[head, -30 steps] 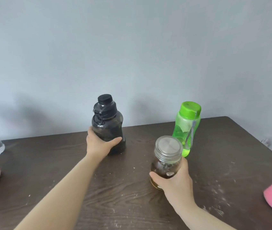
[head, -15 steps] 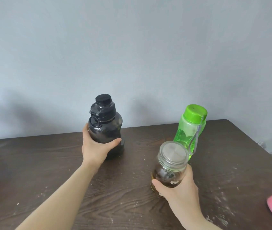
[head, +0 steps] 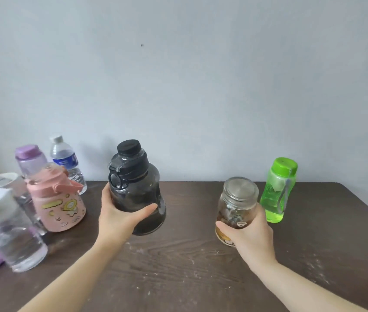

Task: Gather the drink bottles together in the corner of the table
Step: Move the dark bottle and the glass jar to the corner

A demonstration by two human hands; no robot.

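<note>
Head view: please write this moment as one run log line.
left hand: holds black jug | right hand: holds glass jar | green bottle: standing

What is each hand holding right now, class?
Left hand: closed around the black bottle.
Right hand: closed around the glass jar.

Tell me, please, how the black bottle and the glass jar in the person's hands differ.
The black bottle is dark smoky plastic with a black screw cap and loop; the glass jar is clear with a flat metal lid. The bottle is bigger. The left hand holds the bottle, the right hand the jar. Both tilt slightly.
</note>
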